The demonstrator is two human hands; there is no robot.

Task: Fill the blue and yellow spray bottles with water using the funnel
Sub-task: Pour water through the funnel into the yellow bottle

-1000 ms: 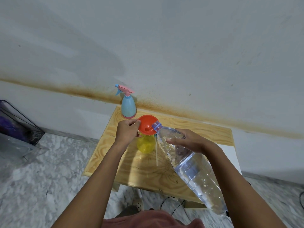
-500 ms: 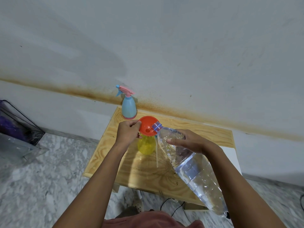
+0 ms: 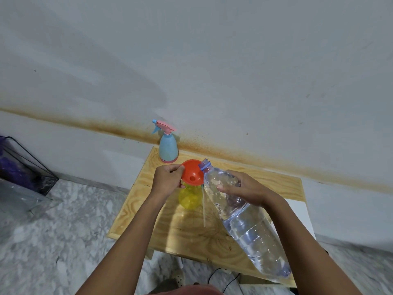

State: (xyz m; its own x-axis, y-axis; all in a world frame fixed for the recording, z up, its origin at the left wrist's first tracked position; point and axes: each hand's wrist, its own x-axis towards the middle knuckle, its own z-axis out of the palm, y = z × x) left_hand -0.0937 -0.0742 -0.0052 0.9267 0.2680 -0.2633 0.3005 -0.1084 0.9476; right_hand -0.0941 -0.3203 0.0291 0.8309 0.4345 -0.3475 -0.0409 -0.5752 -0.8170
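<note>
An orange funnel sits in the neck of the yellow spray bottle, which stands without its spray head on the wooden table. My left hand grips the funnel's left rim. My right hand holds a large clear water bottle, tilted with its open mouth over the funnel's right rim. The blue spray bottle, with a pink trigger head on, stands at the table's back left corner by the wall.
A thin straw-like tube lies on the table right of the yellow bottle. A dark wire bin stands on the marble floor at far left. A black cable runs under the table. The wall rises directly behind the table.
The water bottle's mouth has stayed at the funnel's rim with its base a little lower. Both hands keep their grips. The view has shifted slightly.
</note>
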